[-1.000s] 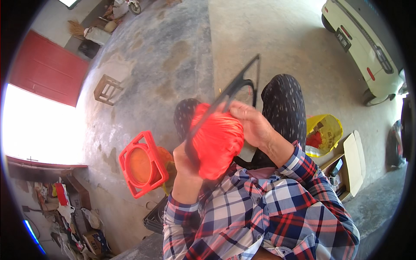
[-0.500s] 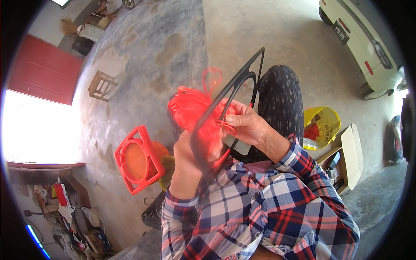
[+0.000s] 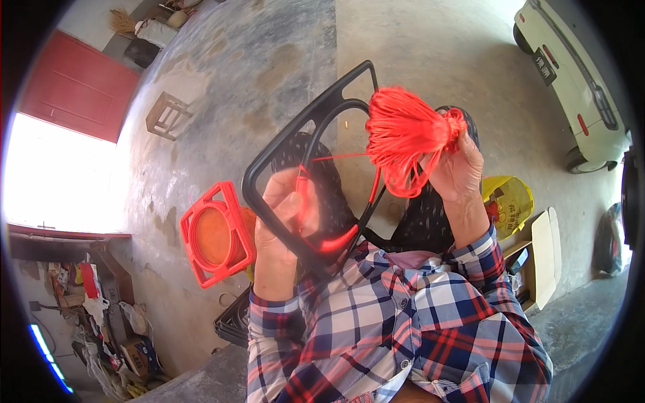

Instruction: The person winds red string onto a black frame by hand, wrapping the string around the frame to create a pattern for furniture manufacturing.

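A black plastic frame (image 3: 285,136) with a round inner ring stands tilted above my lap. Red cord (image 3: 341,240) is wound around parts of the ring, at its lower edge and its right side. My left hand (image 3: 282,201) shows through the frame's opening, its fingers closed on the ring's left side where red cord sits. Off to the right, my right hand (image 3: 459,168) grips the tied end of a thick bundle of red cord (image 3: 406,131), whose loops fan out to the left. One strand runs taut from the bundle to the ring near my left hand.
Left of my legs is a stack of red frames (image 3: 218,265) with round centres. Black frames (image 3: 232,322) lie below it. A yellow bag (image 3: 517,201) and an open cardboard box (image 3: 545,252) stand at the right. Farther off are a wooden stool (image 3: 168,115) and a parked van (image 3: 571,87).
The cord bundle has gone from the left side of the frame to the right, now in my right hand. My left hand has shifted onto the ring, and the frame has turned to face me more.
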Demonstrator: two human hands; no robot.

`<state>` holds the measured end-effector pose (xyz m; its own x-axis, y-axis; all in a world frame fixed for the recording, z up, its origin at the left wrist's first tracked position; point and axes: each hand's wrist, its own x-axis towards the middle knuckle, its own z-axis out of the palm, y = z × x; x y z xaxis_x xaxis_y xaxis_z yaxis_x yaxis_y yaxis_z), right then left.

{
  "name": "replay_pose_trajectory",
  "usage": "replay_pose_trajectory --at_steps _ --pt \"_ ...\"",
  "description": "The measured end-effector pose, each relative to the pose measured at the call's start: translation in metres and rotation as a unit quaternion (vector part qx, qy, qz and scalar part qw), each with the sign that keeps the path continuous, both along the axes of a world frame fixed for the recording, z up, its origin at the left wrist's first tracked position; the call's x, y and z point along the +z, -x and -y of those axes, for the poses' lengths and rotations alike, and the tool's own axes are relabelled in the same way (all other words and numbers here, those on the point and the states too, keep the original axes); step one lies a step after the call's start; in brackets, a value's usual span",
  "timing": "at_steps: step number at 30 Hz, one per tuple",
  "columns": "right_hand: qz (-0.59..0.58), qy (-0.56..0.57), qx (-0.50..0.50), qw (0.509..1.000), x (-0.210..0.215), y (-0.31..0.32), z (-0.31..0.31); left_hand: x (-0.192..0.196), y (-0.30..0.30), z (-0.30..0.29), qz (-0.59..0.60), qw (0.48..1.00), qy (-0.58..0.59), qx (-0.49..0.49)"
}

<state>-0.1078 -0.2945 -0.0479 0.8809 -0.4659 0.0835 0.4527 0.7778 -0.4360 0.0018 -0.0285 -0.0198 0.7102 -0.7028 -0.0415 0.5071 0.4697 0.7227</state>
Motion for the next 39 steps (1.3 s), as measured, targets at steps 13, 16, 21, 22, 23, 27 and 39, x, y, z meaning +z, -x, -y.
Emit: replay_pose_trajectory --at_steps 13,16,21,22,23,27,39 --pt "-0.036 -0.108 0.051 0.992 -0.017 -0.010 0.024 -0.008 -0.018 -0.027 0.037 0.996 -0.019 0.082" --pt "-0.141 -0.060 0.040 0.987 -0.007 -0.014 -0.001 -0.009 -0.014 -0.022 0.011 0.996 -0.025 0.079" --pt "-0.052 0.213 0.207 0.953 0.039 -0.012 -0.049 0.004 0.000 0.007 -0.049 0.996 0.056 -0.048" --pt "-0.054 0.213 0.199 0.955 0.049 -0.016 -0.051 0.024 0.019 0.032 -0.075 0.997 -0.008 0.029" --pt "-0.119 0.357 0.147 0.915 0.059 -0.021 -0.054 0.033 0.031 0.046 -0.099 0.986 -0.072 0.111" --pt "-0.185 0.521 -0.062 0.831 0.060 -0.040 -0.066 -0.006 0.025 0.038 -0.031 0.991 -0.116 0.053" --pt "0.052 -0.020 0.331 0.942 0.018 -0.035 -0.062 0.002 0.034 0.029 -0.272 0.940 0.139 -0.155"
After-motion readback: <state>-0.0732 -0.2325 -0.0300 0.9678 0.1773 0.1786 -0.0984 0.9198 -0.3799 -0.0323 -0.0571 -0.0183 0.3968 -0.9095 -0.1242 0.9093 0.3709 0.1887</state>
